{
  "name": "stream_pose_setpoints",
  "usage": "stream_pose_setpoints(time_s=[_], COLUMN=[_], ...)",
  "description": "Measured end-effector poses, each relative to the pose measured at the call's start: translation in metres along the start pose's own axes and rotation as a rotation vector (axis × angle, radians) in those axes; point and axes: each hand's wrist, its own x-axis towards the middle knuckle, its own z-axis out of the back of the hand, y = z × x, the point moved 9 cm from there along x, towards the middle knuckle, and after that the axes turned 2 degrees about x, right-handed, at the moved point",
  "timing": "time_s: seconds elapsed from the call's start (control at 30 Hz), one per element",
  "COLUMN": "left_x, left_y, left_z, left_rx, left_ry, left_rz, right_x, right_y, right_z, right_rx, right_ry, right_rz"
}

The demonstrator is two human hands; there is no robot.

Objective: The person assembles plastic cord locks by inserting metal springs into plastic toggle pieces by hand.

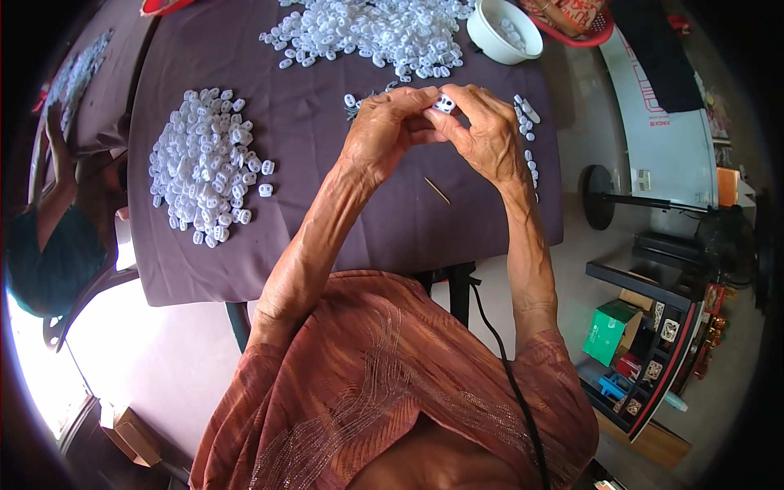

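Out over the brown cloth-covered table (343, 237), my two hands meet around a small white plastic piece (444, 104) with dark holes in its face. My left hand (388, 126) is closed, its thumb and fingertips against the left side of the piece. From the other side, my right hand (483, 135) pinches the same piece between thumb and forefinger. Below the hands a thin gold-coloured stick (437, 190) lies on the cloth. Partly hidden behind my left hand are a loose white piece (350, 100) and some dark grey strands.
A heap of similar white pieces (200, 167) lies at the left, a larger heap (376, 37) at the far side. Beside the latter stands a white bowl (506, 55). Several pieces (523, 122) line the right edge. Another person's arm (59, 155) shows far left.
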Motion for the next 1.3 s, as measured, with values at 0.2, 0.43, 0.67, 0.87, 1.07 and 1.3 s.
stream_pose_setpoints(time_s=[0.2, 0.43, 0.67, 0.87, 1.07, 1.3], left_x=[0.001, 0.001, 0.002, 0.004, 0.005, 0.006], left_y=[0.002, 0.003, 0.006, 0.010, 0.011, 0.011], left_z=[0.000, 0.002, 0.002, 0.005, 0.005, 0.005], left_rx=[0.032, 0.036, 0.044, 0.055, 0.072, 0.096], left_ry=[0.019, 0.004, 0.003, 0.016, 0.048, 0.040], left_rz=[-0.002, 0.014, 0.039, 0.047, 0.050, 0.035], right_x=[-0.001, -0.001, -0.004, -0.006, -0.007, -0.008], right_y=[-0.005, -0.005, -0.006, -0.007, -0.006, -0.007], right_z=[-0.006, -0.007, -0.008, -0.007, -0.008, -0.008], right_rx=[-0.048, -0.056, -0.050, -0.051, -0.038, -0.036], right_ry=[0.073, 0.076, 0.084, 0.067, 0.067, 0.064], right_rz=[0.010, 0.038, 0.059, 0.083, 0.106, 0.131])
